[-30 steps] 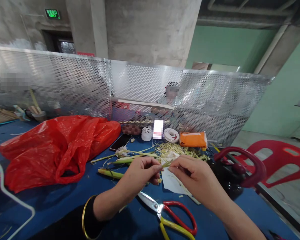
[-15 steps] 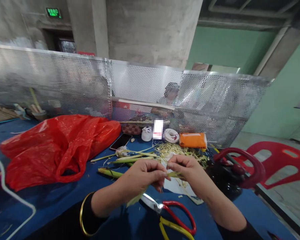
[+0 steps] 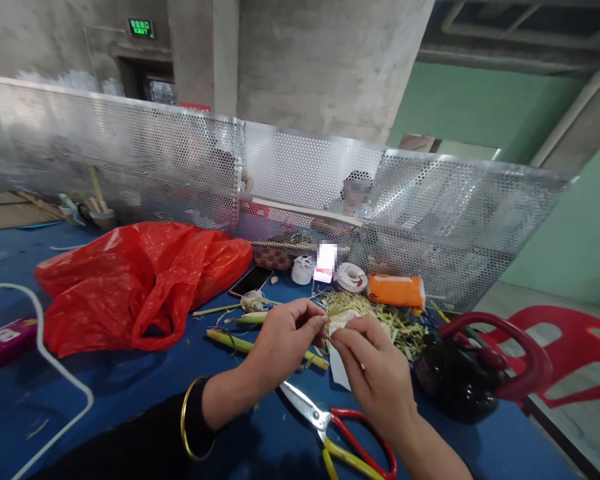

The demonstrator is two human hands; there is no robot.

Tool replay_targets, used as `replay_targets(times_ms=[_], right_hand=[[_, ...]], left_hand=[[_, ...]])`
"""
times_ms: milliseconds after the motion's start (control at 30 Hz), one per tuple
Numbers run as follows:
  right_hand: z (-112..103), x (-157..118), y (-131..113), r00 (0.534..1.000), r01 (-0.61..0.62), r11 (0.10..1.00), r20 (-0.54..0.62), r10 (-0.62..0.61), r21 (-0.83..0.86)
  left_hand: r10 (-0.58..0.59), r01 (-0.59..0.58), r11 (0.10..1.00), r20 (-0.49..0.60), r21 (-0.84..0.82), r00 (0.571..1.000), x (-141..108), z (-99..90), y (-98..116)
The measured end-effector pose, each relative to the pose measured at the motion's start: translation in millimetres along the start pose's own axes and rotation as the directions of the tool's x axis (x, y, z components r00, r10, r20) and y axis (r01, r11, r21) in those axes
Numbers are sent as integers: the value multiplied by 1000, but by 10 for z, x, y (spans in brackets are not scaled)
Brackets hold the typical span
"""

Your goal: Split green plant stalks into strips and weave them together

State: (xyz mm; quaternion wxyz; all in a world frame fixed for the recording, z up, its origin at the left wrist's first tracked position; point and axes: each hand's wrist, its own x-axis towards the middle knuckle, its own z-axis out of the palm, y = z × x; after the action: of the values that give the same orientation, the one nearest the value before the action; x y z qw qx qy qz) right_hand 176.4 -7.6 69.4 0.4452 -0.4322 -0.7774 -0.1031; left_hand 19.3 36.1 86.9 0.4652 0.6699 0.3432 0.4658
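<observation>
My left hand (image 3: 291, 335) is closed in a pinch over the middle of the table, and what lies between its fingertips is too small to name. Close beside it on the right, my right hand (image 3: 373, 360) has its fingers pressed together, their hold also unclear. Behind both hands lies a heap of pale green plant shreds (image 3: 403, 331), with white paper (image 3: 339, 367) partly under my right hand. Green stalks (image 3: 237, 341) rest left of my left hand. Scissors (image 3: 320, 417) with one red and one yellow handle lie below the hands, blades partly open.
A red plastic bag (image 3: 115, 287) fills the left side, near a white cable (image 3: 63, 363). Toward the back are a phone (image 3: 251, 281), a tape roll (image 3: 353, 277) and an orange packet (image 3: 396, 291). A black kettle (image 3: 457, 377) stands right; a person (image 3: 355, 193) shows behind the mesh.
My right hand has turned and its back now faces up. The strip seen between the hands earlier is no longer clearly visible. The view has shifted, moving the table's objects rightward.
</observation>
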Motion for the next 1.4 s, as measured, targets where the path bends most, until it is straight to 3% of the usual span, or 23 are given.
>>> replay_targets(times_ms=[133, 267, 367, 500, 600, 700, 767, 867, 967, 1033, 1133, 1200, 1267, 1400], right_hand=[[-22, -20, 42, 977, 205, 935, 0, -214, -290], [-31, -13, 111, 963, 270, 883, 96, -253, -385], [-31, -3, 112, 966, 258, 885, 92, -241, -388], [-55, -2, 67, 989, 143, 945, 70, -128, -295], [-86, -10, 41, 997, 40, 977, 70, -26, -208], [-107, -8, 27, 988, -110, 986, 98, 123, -128], [-117, 6, 21, 958, -247, 968, 138, 251, -48], [-133, 38, 12, 898, -416, 903, 203, 390, 108], [-150, 66, 5, 845, -520, 816, 290, 449, 253], [-156, 78, 2, 806, -583, 743, 346, 480, 328], [-151, 94, 12, 739, -673, 598, 443, 508, 436], [-139, 108, 35, 701, -713, 490, 508, 501, 501], [-118, 123, 67, 684, -727, 401, 535, 496, 558], [-59, 129, 113, 707, -695, 341, 515, 484, 633]], left_hand=[[-15, 11, 998, 68, 68, 998, -10, 7, -8], [-2, -20, 988, 140, 151, 990, -47, 20, 3], [-27, -14, 980, 203, 196, 979, -60, 32, -27], [-58, 27, 994, 288, 109, 956, -53, 49, -103], [-24, 0, 997, 292, 80, 956, -53, 53, -119], [98, -164, 960, 274, 228, 957, -68, 42, -93], [218, -319, 874, 290, 366, 932, -82, 31, -78], [398, -537, 673, 363, 508, 842, -97, 22, -86], [474, -634, 501, 426, 589, 770, -108, 13, -114], [482, -656, 453, 454, 603, 750, -114, 3, -124], [493, -680, 482, 470, 553, 732, -120, -11, -114], [489, -656, 559, 438, 507, 755, -116, -9, -91], [458, -574, 675, 347, 462, 818, -105, 2, -64], [273, -290, 914, 99, 283, 957, -64, 23, -40]])
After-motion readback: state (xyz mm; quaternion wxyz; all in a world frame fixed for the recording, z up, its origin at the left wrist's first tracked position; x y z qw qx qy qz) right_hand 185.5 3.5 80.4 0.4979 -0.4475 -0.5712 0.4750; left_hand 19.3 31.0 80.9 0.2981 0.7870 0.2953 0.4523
